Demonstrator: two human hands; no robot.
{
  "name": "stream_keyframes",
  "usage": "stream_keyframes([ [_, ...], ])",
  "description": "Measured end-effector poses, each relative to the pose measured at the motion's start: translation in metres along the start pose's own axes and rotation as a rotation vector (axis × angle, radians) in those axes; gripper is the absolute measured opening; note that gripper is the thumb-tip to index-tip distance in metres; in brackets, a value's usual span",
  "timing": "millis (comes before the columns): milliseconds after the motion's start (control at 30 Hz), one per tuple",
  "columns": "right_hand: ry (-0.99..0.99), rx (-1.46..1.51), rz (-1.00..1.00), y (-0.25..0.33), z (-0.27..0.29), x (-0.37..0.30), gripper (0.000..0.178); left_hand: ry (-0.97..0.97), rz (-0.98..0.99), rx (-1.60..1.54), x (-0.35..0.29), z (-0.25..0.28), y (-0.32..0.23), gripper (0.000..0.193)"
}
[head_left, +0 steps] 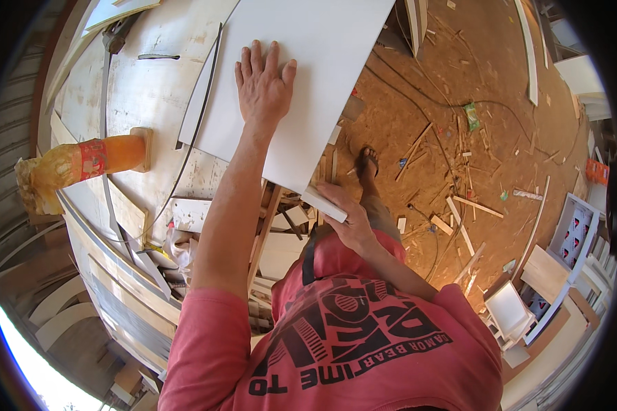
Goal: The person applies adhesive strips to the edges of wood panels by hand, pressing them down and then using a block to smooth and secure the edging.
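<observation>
Fingers of left hand (pixel 264 89) spread flat on white panel (pixel 325 79) atop worktop (pixel 140 96), nothing gripped. Right hand (pixel 354 222): curled around pale strip (pixel 324 204) by panel's near corner. Apparently steadying panel; for next move, likely needing firm left palm. Beyond left forearm: bottle (pixel 120 154), orange contents.

The person wears a T-shirt (pixel 397 373) of faded red colour, and its short sleeves (pixel 209 325) are plain. Over the body goes a large black print (pixel 349 325) of thick letters, with some parts striped. A dark strap (pixel 309 262) is visible near the waist. The shorts (pixel 385 222) look greyish-brown; the sandal (pixel 370 156) is dark.
</observation>
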State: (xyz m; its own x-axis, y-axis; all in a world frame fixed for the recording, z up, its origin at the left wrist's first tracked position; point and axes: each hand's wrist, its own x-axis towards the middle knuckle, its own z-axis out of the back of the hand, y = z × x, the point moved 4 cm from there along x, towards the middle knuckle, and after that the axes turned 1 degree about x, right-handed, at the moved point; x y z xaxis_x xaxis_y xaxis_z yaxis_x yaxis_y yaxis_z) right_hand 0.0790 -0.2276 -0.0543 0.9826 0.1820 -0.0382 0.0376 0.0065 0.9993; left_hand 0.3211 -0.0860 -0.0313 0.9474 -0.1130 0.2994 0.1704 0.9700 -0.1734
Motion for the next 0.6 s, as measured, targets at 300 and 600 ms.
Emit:
stream_keyframes([
  [300,-0.375,-0.137,-0.071,0.027,0.051,0.083,0.047,-0.019,-0.015,0.023,0.003,0.001,-0.002,0.053],
  [600,-0.046,0.059,-0.026,0.007,0.014,0.014,0.053,0.058,0.029,0.015,0.001,0.003,-0.001,0.054],
])
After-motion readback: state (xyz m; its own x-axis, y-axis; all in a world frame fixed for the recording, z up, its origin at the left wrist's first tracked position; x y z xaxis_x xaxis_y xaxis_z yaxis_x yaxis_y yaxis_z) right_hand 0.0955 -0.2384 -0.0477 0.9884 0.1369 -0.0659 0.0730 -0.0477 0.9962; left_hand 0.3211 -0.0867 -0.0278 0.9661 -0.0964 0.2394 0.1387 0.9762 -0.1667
